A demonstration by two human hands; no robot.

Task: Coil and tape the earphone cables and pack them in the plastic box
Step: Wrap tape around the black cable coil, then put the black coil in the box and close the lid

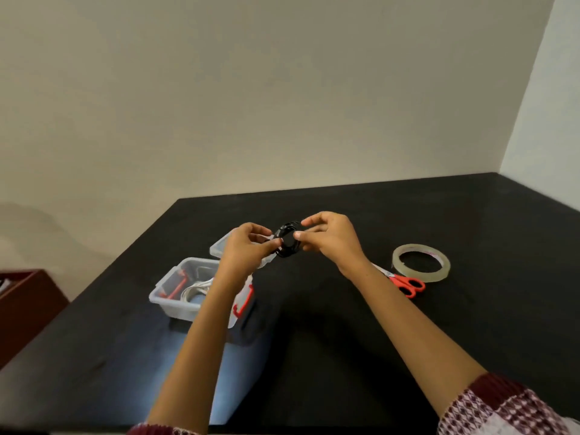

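Both hands pinch the black coiled cable (287, 241) above the desk (408, 324): left hand (248, 246) and right hand (329, 238) at opposite edges. The plastic box (175, 293) lies near-left, beneath the left forearm.

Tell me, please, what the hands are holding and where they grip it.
Both hold the coiled black cable above the table: left hand pinches its left edge, right hand its right edge.
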